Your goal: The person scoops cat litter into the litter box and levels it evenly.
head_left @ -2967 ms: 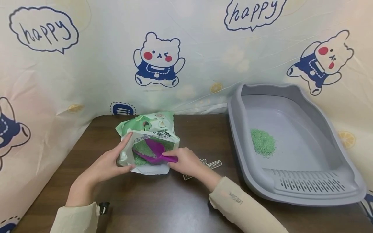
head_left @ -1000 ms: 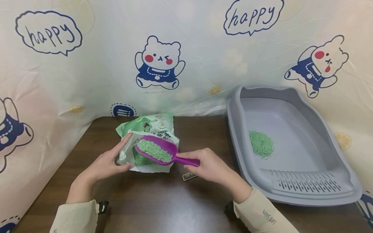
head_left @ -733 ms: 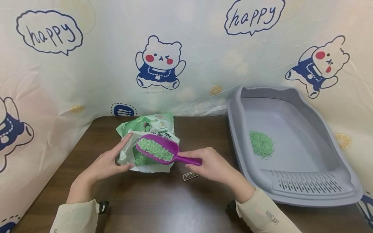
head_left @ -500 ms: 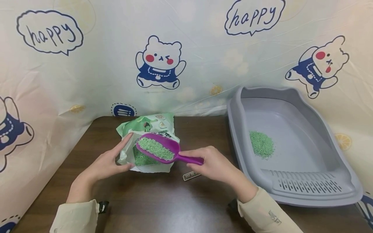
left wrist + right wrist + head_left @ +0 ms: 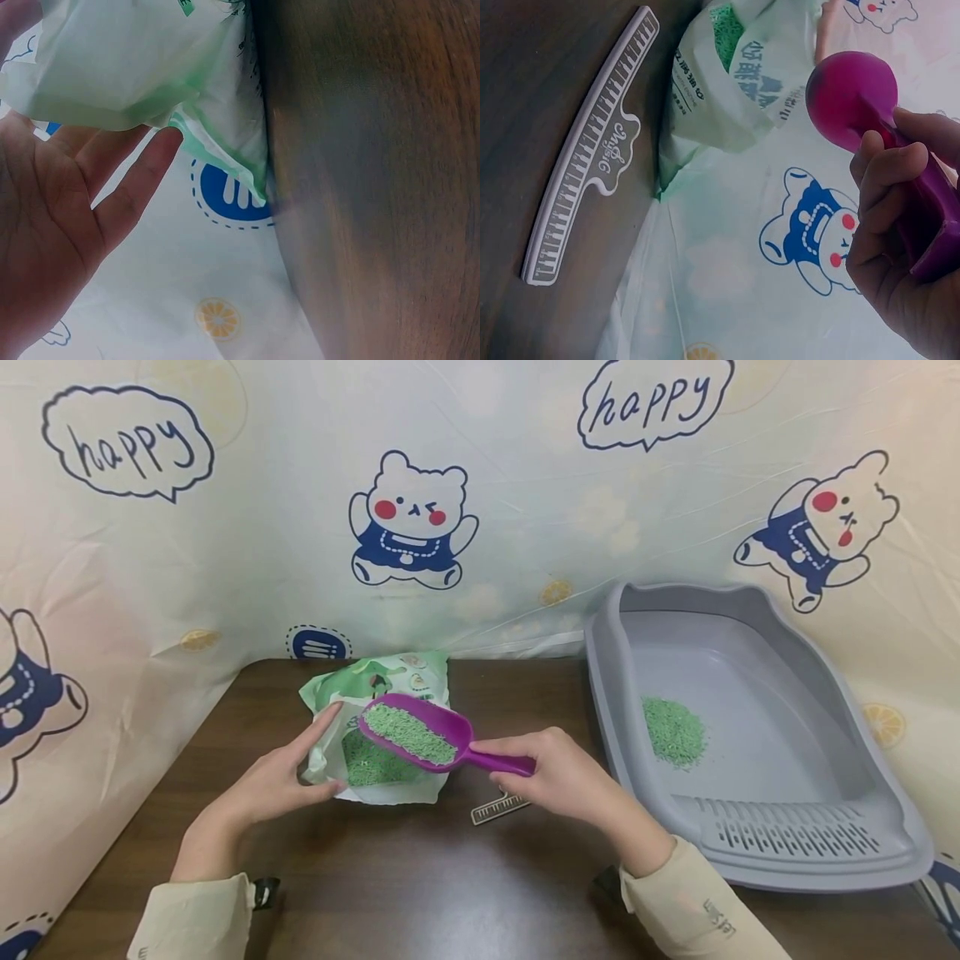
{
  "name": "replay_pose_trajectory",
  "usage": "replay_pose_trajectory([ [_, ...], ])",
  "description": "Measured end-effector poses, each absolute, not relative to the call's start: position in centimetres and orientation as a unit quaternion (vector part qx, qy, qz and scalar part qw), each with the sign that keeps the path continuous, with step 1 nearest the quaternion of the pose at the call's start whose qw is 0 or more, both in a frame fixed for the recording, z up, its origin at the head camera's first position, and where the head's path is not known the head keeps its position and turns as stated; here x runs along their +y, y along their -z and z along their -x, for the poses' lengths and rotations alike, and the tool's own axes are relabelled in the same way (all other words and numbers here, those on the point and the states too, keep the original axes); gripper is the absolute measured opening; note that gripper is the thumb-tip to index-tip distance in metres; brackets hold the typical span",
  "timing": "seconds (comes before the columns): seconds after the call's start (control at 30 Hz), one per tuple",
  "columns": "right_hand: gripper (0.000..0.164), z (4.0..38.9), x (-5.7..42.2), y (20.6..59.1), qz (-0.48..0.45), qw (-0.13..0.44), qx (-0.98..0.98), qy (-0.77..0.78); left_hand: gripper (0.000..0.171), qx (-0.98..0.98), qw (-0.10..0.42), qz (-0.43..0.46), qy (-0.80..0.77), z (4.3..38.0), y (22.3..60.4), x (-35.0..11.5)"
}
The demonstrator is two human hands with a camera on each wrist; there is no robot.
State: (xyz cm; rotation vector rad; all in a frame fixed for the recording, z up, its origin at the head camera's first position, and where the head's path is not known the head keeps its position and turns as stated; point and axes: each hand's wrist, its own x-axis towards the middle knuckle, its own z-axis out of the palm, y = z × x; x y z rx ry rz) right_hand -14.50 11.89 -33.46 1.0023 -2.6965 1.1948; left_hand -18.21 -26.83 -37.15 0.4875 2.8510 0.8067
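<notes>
My right hand (image 5: pixel 562 777) grips the handle of a purple scoop (image 5: pixel 453 727), loaded with green pellets and held above the mouth of an opened cat litter bag (image 5: pixel 412 789). In the right wrist view, fingers curl round the purple handle and the scoop's underside shows. My left hand (image 5: pixel 270 785) holds the bag's left side, thumb at the front rim and index finger higher up. The left wrist view shows its other fingers reaching along the outside of the bag. More green pellets (image 5: pixel 375 764) lie inside. At right stands a grey litter box (image 5: pixel 750 743) with a pellet pile (image 5: pixel 672 732).
A flat silvery piece with piano keys and the word Music (image 5: pixel 592 150) lies on the brown wooden table (image 5: pixel 390 877), partly under my right hand in the head view. A patterned cloth (image 5: pixel 525 510) hangs behind the table. Slots (image 5: pixel 795 831) mark the litter box's near end.
The scoop has come up out of the bag filled with pellets, then moved slightly right and up with my right hand. My left hand has stayed at the bag.
</notes>
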Motion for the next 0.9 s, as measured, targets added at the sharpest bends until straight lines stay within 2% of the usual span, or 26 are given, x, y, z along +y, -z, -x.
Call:
replay_pose_trajectory([
  [0.53, 0.038, 14.2, 13.7, 32.0, -0.301, 0.02, -0.866, -0.399, 0.103, 0.949, 0.067, -0.162, -0.263, 18.1, 37.2, -26.8],
  [0.9, 0.04, 13.8, 15.5, 30.9, -0.297, 0.05, -0.871, -0.389, 0.104, 0.951, 0.063, -0.163, -0.256, 18.0, 37.2, -26.9],
])
